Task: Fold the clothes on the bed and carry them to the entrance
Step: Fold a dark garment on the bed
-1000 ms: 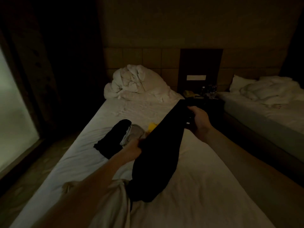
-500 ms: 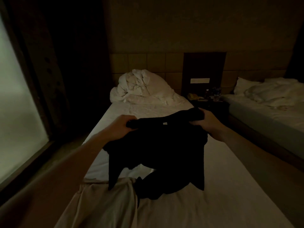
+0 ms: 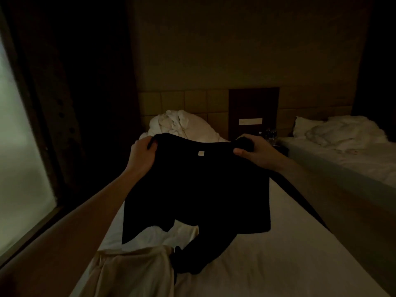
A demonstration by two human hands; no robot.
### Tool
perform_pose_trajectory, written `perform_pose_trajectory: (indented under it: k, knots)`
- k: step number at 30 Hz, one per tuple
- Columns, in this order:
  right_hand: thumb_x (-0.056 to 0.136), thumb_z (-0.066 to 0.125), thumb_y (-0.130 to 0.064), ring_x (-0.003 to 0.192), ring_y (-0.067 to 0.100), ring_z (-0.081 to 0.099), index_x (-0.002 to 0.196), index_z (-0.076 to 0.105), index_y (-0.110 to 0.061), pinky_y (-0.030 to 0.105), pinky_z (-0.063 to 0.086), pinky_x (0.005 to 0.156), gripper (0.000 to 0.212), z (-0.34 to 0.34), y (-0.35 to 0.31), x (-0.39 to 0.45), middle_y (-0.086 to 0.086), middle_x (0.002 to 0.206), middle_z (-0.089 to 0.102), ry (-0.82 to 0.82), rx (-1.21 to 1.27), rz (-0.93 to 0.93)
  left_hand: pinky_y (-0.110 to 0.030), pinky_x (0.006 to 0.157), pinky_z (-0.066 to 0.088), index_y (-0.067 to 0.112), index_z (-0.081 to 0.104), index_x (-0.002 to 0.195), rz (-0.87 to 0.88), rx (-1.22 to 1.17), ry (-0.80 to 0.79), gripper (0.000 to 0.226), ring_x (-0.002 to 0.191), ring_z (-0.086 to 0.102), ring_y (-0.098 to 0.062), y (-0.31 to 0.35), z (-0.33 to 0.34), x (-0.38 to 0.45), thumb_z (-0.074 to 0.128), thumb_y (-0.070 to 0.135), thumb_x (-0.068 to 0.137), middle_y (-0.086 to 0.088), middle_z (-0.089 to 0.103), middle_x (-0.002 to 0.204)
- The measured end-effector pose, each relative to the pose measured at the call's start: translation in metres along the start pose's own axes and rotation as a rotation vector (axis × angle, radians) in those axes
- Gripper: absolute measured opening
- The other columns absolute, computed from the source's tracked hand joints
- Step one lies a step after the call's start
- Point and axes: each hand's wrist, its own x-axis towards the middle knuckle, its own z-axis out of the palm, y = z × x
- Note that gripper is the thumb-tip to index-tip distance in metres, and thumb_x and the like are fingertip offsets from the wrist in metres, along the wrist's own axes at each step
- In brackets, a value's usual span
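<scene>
Both hands have lifted the black top [image 3: 197,189] higher and pulled it wider than half a second ago, so it now hangs flat and open in the air above the bed [image 3: 267,254]. Before, it was bunched up and lower.

On the left, the left hand [image 3: 142,154] is closed tight on one top corner of the black top, with the fingers curled over the edge. On the right, the right hand [image 3: 254,152] is closed tight on the other top corner, and a dark lump of cloth is squeezed in its grip. A small pale label [image 3: 201,153] shows near the top edge, between the two hands.

One long black sleeve hangs down from the top and its end lies on the white sheet, near the camera. Just to the left of that sleeve, a cream-colored piece of clothing [image 3: 132,273] lies crumpled on the near end of the bed.

At the far end of the bed there is a heap of white bedding [image 3: 180,125] by the wall. Off to the right is a second bed [image 3: 342,155] with a messy white cover. On the left is a pale, glowing window [image 3: 19,157]. The room is very dark.
</scene>
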Motion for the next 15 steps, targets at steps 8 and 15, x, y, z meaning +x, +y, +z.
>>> perform_pose_trajectory:
  k: [8, 15]
  knots:
    - [0.095, 0.057, -0.005, 0.079, 0.002, 0.066, 0.100, 0.063, -0.012, 0.016, 0.050, 0.070, 0.010, -0.041, -0.042, -0.012, -0.001, 0.090, 0.064, 0.237, 0.119, -0.139, -0.046, 0.074, 0.046, 0.014, 0.053, 0.098, 0.109, 0.235, 0.353, 0.018, 0.084, 0.060, -0.036, 0.072, -0.040, -0.014, 0.037, 0.021, 0.100, -0.012, 0.063, 0.090]
    - [0.090, 0.067, -0.028, 0.059, 0.002, 0.058, 0.075, 0.067, -0.011, 0.020, 0.040, 0.055, 0.023, -0.076, -0.092, -0.014, -0.009, 0.063, 0.065, 0.608, 0.119, -0.274, -0.044, 0.075, 0.051, 0.022, 0.065, 0.101, 0.288, 0.167, 0.574, 0.032, 0.086, 0.065, -0.033, 0.133, -0.081, -0.009, 0.044, 0.045, 0.094, -0.009, 0.071, 0.092]
